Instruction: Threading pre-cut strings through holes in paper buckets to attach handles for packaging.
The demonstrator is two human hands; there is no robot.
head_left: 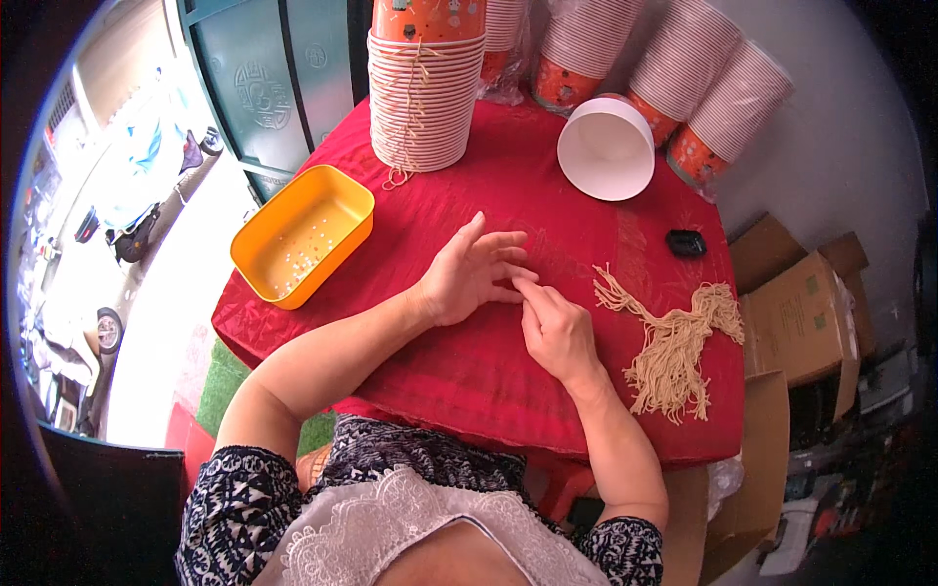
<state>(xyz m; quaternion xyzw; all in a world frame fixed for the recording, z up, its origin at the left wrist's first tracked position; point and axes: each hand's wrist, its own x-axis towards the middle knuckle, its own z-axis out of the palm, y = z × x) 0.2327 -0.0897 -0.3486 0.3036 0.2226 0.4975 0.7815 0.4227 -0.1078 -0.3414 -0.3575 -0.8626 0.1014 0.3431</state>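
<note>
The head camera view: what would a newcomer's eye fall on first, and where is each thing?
First, the bright red tablecloth filling the middle, with the left hand and right hand meeting at the fingers above it. Next, the yellow tub at the left, small white bits inside, and the bundle of cream strings at the right. A tall stack of paper buckets rises behind.

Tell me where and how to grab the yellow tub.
Probably pinch the yellow tub by its right long rim, left hand coming from the right: that side faces the hand, and the open top leaves the edge free to hook over.
</note>
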